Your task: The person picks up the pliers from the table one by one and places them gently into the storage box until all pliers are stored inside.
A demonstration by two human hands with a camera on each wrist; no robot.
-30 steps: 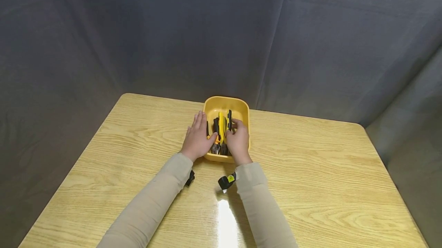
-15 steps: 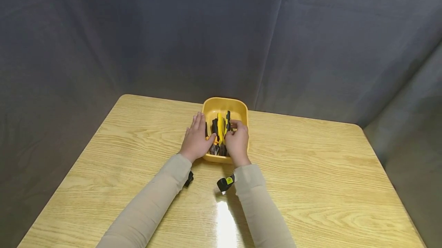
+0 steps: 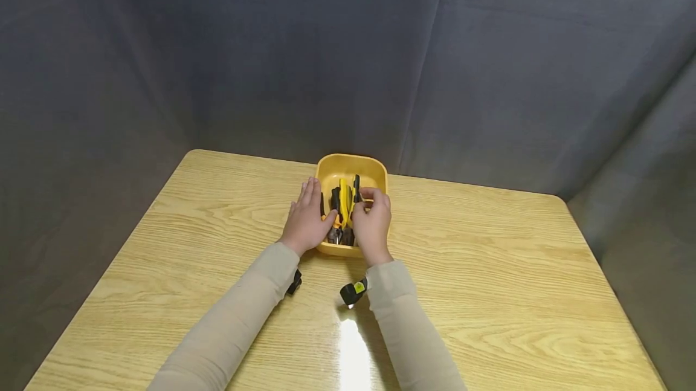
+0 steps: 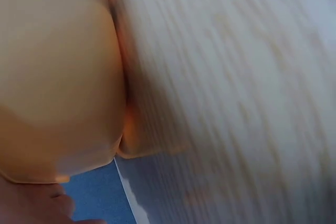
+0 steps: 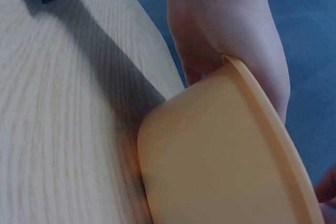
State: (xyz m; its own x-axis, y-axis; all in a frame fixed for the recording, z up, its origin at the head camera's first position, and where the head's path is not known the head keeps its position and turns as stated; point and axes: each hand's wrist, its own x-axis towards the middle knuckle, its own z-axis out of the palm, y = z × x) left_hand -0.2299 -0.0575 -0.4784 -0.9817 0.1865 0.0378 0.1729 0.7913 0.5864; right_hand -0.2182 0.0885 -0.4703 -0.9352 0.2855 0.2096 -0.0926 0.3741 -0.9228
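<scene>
A yellow plastic tub (image 3: 375, 168) stands at the far middle of the wooden table (image 3: 489, 270). Several yellow-and-black hand tools (image 3: 344, 200) lie lengthwise in it. My left hand (image 3: 304, 222) lies flat against the tub's left wall, fingers straight, thumb over the rim. My right hand (image 3: 373, 219) is over the tub's right side, its fingers curled round a black-and-yellow tool handle (image 3: 356, 187). The right wrist view shows the tub's outer wall (image 5: 220, 161) with the left hand (image 5: 226, 24) at its rim. In the blurred left wrist view the tub wall (image 4: 58, 77) fills the left.
Dark grey cloth (image 3: 348, 46) hangs behind and beside the table. Black wrist-worn cameras (image 3: 352, 291) sit under both sleeves. Bare wood spreads to the left, right and front of the tub.
The right hand's fingers have shifted slightly up along the tool handle. The left hand stays against the tub wall.
</scene>
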